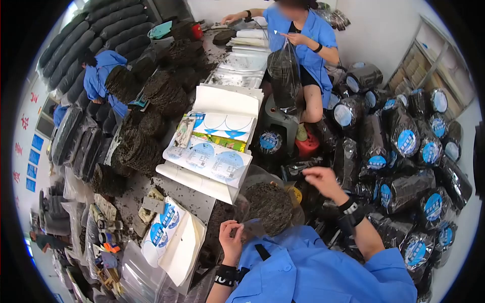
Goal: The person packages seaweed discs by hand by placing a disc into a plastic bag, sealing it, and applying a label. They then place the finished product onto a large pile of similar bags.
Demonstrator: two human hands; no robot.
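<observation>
In front of my body stands a stack of dark, crumbly round cakes, inside or partly wrapped by a clear plastic bag. My left hand is closed in a pinch on the bag's edge at the near left of the stack. My right hand is raised to the right of the stack, apart from it, fingers loosely bent and nothing visible in them. Both wrists wear black bands. Blue-printed label sheets and a second pile of labels lie on the table left of the stack.
Dark cake stacks cover the table's far left. Filled black bags with blue round labels crowd the floor at right. Across the table a co-worker holds a filled bag; another person bends at left near piled black bags.
</observation>
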